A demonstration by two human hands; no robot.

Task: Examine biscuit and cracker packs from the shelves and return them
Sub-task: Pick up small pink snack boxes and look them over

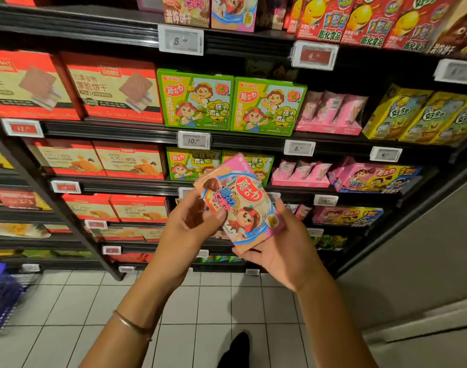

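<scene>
Shelves behind; both the left hand and right hand are gripping a pink box; keep it steady, front facing up, while reading.

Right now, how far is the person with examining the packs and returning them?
Done: one pink box is off the shelves. In hand: the left hand and right hand both hold it, tilted, front face toward the camera, so examining is under way. Left: returning it, probably beside the matching pack on the top shelf. Whether other packs were already checked, the picture cannot tell.
</scene>
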